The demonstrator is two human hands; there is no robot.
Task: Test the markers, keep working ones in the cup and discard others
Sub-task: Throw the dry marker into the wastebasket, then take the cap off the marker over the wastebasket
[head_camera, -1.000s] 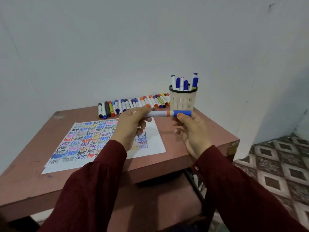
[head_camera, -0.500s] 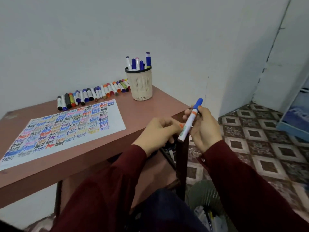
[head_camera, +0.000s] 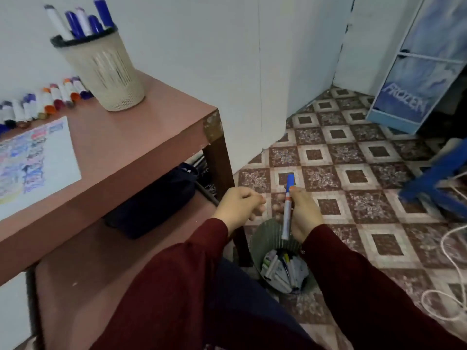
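We see a reddish table (head_camera: 151, 127) against a white wall, with patterned floor tiles (head_camera: 353, 173) to its right. Since 0.5 s ago our left hand (head_camera: 237, 205) has let go and curls on nothing. Our right hand (head_camera: 303, 213) alone grips the blue-capped marker (head_camera: 287, 205), cap up, over the bin (head_camera: 267, 233) of markers. The cup (head_camera: 106, 72) on the table shows 5 markers.

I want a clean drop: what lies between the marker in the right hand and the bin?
Nothing, in the head view: the marker in the right hand hangs over the open bin, bare air down to its discarded markers.
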